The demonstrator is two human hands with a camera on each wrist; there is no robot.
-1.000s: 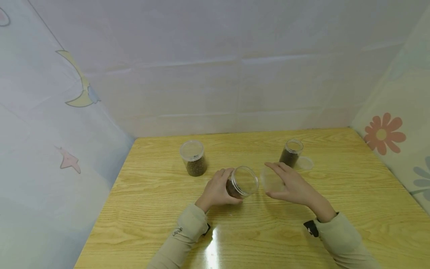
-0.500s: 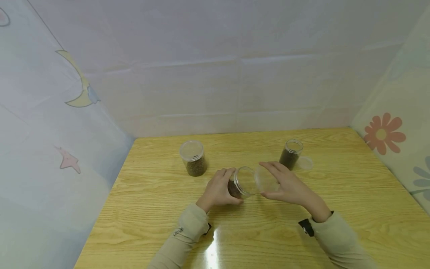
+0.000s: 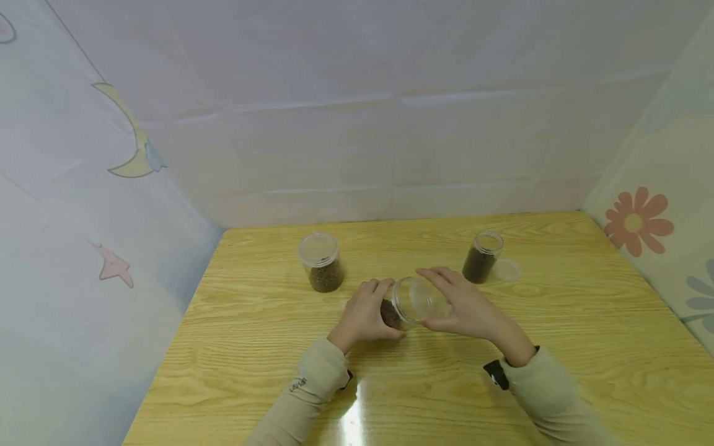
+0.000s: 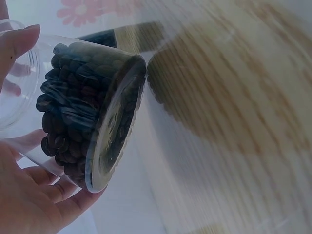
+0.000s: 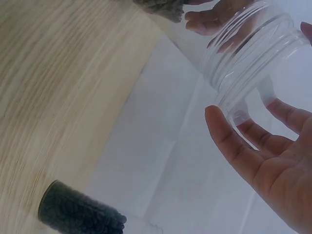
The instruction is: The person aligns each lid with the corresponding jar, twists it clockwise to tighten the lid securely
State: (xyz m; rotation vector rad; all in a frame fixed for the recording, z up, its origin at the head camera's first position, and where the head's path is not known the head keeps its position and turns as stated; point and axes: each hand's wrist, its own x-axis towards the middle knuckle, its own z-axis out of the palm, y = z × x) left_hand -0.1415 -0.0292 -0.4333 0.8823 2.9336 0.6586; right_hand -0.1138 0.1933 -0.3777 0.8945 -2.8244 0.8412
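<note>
Jar [image 4: 92, 114], part full of dark beans [image 4: 68, 122], was tipped mid-table [image 3: 251, 347] toward the right hand [image 3: 463, 305]. Left hand [image 3: 364, 314] gripped it, thumb and fingers wide apart. Right thumb and fingers, also wide, curved round a clear piece [image 3: 437, 305], lid or jar, couldn't tell, at its mouth.

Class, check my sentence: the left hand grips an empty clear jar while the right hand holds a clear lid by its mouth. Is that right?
No: the jar the left hand grips isn't empty; the left wrist view shows dark beans inside. The rest stands.
</note>
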